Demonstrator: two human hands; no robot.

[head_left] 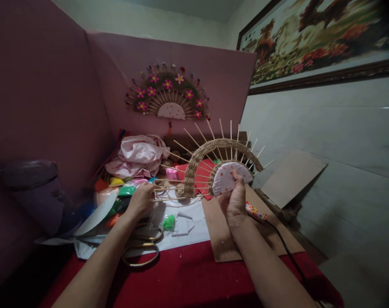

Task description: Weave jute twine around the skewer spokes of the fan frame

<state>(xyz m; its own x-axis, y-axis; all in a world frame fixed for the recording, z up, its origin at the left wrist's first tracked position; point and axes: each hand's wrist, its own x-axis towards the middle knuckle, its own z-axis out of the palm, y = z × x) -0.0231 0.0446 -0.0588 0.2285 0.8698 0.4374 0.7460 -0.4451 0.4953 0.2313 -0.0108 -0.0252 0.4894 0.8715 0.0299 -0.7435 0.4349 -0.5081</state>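
Observation:
My right hand point(237, 199) grips a half-round woven fan point(190, 171) by its spotted fabric centre point(225, 177), thumb on the front. Thin wooden sticks radiate from that centre, and a band of brown twine is woven across them. My left hand point(142, 199) is closed at the tips of the lowest left sticks, where loose twine point(180, 190) also hangs. Whether its fingers pinch a stick or the twine is hidden. Gold-handled scissors point(141, 252) lie below my left wrist. A flower-patterned handle with a black cord, seemingly a glue gun point(256, 211), lies beside my right wrist.
A finished flowered fan point(167, 92) hangs on the pink board behind. Pink cloth point(139, 154) and bags of coloured material point(125, 191) are piled at the back left. White paper holds a green lump point(169, 222); brown cardboard point(223, 244) lies on the red tablecloth point(188, 278).

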